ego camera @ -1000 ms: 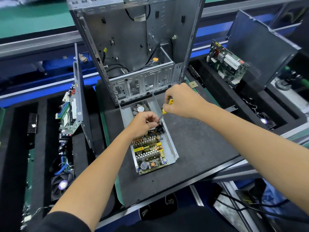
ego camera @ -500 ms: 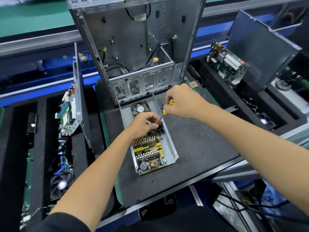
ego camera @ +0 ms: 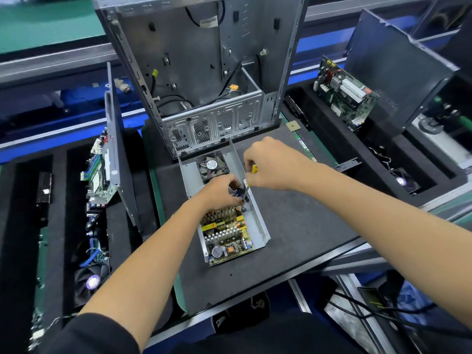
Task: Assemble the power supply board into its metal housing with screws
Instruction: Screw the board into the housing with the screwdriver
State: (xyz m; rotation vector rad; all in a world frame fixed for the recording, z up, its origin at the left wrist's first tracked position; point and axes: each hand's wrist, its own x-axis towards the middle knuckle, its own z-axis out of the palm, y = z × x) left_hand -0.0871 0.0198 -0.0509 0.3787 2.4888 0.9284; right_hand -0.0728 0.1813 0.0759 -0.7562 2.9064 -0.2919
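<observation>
The power supply board (ego camera: 226,232), with heat sinks and yellow parts, lies inside its open grey metal housing (ego camera: 258,221) on the black mat. A black fan (ego camera: 212,166) sits at the housing's far end. My right hand (ego camera: 270,166) grips a yellow-handled screwdriver (ego camera: 254,169) whose shaft slants down to the board's far right corner. My left hand (ego camera: 221,191) rests on the board's far end, its fingers curled around dark wires beside the screwdriver tip. A screw cannot be made out.
An open grey computer case (ego camera: 204,72) stands upright just behind the housing. Circuit boards lean in black foam trays at left (ego camera: 102,175) and right (ego camera: 342,93). A black panel (ego camera: 393,67) stands at the far right. Cables hang below the mat's front edge.
The screwdriver has tipped more upright and its tip sits lower at the board's corner. My left hand shifted slightly at the board's far end.
</observation>
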